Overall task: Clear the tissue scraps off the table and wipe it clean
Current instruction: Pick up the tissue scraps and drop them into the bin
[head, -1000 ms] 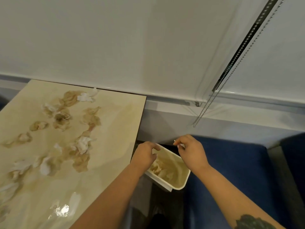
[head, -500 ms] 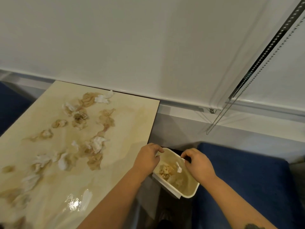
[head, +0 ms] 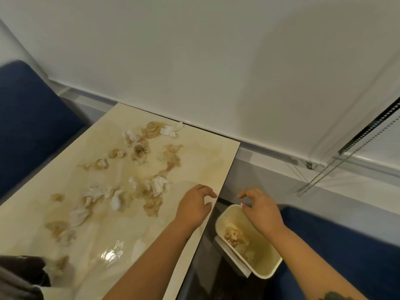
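Left hand hovers over the surface edge, fingers loosely curled, empty. Right hand, likewise, seemingly empty, above the bin. Scraps litter the surface.

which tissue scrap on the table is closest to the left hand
The brown stained scrap just left of the left hand, below the white wad. The other scraps lie further left or toward the wall.

Crumpled white and brown-stained tissue scraps lie scattered across the wet, glossy beige table.
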Demonstrator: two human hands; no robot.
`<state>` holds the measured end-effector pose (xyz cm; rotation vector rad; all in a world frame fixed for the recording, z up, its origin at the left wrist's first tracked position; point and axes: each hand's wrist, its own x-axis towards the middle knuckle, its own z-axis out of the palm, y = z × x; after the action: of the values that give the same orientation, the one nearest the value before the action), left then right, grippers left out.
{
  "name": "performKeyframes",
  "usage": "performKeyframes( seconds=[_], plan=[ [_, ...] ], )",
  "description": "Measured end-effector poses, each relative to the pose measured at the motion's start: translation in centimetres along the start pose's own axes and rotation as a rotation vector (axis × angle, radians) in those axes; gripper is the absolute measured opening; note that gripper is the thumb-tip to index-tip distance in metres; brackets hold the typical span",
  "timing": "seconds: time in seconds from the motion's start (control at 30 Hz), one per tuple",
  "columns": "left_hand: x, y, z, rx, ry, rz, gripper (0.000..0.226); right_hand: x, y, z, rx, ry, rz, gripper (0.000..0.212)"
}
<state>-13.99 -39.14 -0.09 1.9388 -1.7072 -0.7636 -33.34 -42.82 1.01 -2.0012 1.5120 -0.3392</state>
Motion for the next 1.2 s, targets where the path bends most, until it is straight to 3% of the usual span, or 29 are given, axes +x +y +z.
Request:
performKeyframes(
  seconds=[0.37, 0.5, 0.9, 1.07, 1.2],
  plan=[
    [1.3, -1.1, -3.5, 0.003, 0.195, -0.061, 0.028, 2.5, -3.5, -1.0, 0.024, -0.042, -0.127, 0.02],
    [2.3, -2.0, -5.0, 0.102, 0.227, -0.11, 0.035, 3.1, -4.0, -1.2, 0.006, -0.055, -0.142, 0.019],
    [9.4, -4.6, -7.1, 0.315, 0.116, -0.394, 0.049, 6.2, -3.3, -1.5, -0.017, -0.072, -0.126, 0.019],
    [11.2, -6.3, -6.3, 0.296, 0.094, -0.427, 0.038, 8.1, -3.1, -1.1, -0.022, -0.09, -0.106, 0.019],
    [11.7, -7.6, -6.1, 0.206, 0.174, -0.366, 0.023, 9.6, -3.7, -0.3, -0.011, -0.115, -0.108, 0.019]
  ],
)
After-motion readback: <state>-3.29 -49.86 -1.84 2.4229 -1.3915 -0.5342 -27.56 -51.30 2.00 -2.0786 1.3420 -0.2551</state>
